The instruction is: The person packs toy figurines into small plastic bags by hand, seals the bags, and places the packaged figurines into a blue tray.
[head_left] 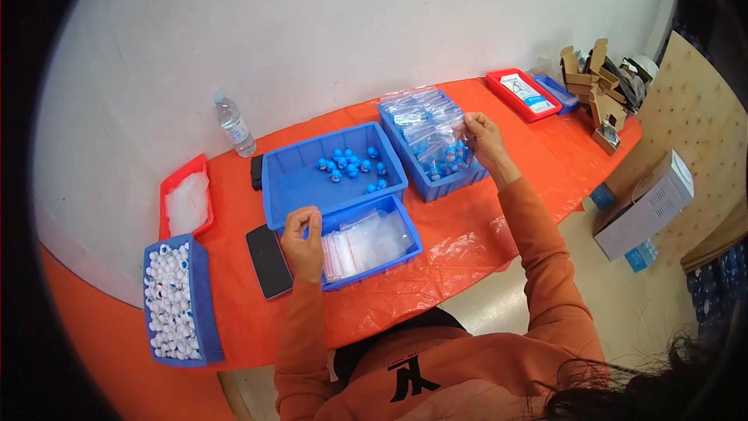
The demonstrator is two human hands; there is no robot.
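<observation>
My right hand (485, 140) pinches the edge of a clear zip bag (452, 153) with small blue-and-white balls inside. It is over the right-hand blue bin (452, 185), which is full of similar filled bags. My left hand (302, 243) is raised at the left end of a smaller blue tray (374, 271) of flat zip bags (372, 242). Its fingers are curled closed, and no object shows in them. Between the hands, a wide blue bin (292, 179) contains several loose blue-and-white balls (352, 164).
A phone (269, 261) lies left of my left hand. Further left are a blue bin (209, 316) of white balls and a red tray (165, 214) of clear bags. A water bottle (234, 125) stands behind. At right are a red tray (538, 114) and opened cardboard boxes (596, 82).
</observation>
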